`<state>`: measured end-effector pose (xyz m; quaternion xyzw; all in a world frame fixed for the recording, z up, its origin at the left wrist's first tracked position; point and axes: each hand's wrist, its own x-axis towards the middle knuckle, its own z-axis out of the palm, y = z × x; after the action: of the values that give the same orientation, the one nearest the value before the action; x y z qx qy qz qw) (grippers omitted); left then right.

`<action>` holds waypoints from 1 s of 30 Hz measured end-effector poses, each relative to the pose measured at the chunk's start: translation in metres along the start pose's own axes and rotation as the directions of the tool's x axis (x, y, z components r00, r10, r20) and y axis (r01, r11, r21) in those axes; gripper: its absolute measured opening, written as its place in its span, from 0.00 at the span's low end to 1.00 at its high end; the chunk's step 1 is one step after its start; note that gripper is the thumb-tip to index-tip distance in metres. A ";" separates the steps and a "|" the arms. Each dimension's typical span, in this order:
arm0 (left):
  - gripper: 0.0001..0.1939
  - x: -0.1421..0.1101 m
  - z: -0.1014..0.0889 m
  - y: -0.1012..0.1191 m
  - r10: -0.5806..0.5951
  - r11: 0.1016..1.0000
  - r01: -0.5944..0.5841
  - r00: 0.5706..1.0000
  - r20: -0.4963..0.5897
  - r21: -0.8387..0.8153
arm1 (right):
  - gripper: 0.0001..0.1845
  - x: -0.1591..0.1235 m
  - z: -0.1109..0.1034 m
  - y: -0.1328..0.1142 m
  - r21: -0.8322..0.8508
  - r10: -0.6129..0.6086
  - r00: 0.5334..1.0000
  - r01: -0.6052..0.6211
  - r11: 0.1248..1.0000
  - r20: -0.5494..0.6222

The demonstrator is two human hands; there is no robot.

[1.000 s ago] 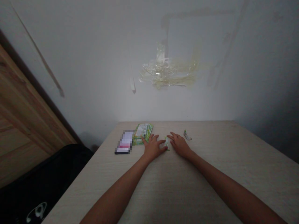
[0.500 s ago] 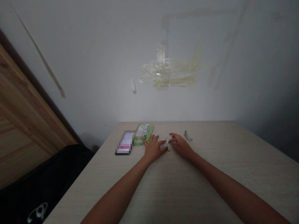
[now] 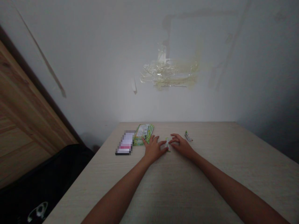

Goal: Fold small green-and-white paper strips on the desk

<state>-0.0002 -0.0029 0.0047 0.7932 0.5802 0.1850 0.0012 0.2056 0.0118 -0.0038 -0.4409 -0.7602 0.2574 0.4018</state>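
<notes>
Between my hands, flat on the table, lies a small white-and-green folded paper (image 3: 167, 144). My left hand (image 3: 153, 150) pinches its left edge with thumb and index finger, while the other fingers are spread towards a stack of green printed sheets (image 3: 145, 130). From the other side, my right hand (image 3: 183, 147) has its thumb and fingertips on the paper's right edge, with the fingers curled. Beyond my right hand rests another small folded paper (image 3: 188, 136), coloured white, green and dark, with nothing touching it.
A phone (image 3: 125, 143) with a blurred screen lies left of the green sheets. The pale wooden table (image 3: 177, 193) meets a grey wall (image 3: 105, 62) bearing clear tape (image 3: 170, 73). At left are a wooden panel (image 3: 25, 102) and a black fabric item (image 3: 46, 177).
My hands stay almost in place around the small paper. The right fingers have shifted very slightly; the view has moved a little.
</notes>
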 end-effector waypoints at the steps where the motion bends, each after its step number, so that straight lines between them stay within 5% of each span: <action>1: 0.22 0.000 0.000 0.000 -0.003 1.000 0.003 1.000 0.004 -0.004 | 0.26 0.000 0.000 0.001 0.006 0.006 1.000 -0.006 1.000 0.002; 30: 0.22 -0.001 -0.002 0.001 -0.032 0.999 0.032 0.999 0.005 0.009 | 0.20 -0.001 0.001 0.006 0.128 0.143 0.988 -0.151 0.980 0.065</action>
<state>-0.0001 -0.0047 0.0067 0.7842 0.5938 0.1801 0.0022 0.2078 0.0140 -0.0092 -0.4609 -0.7177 0.3485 0.3887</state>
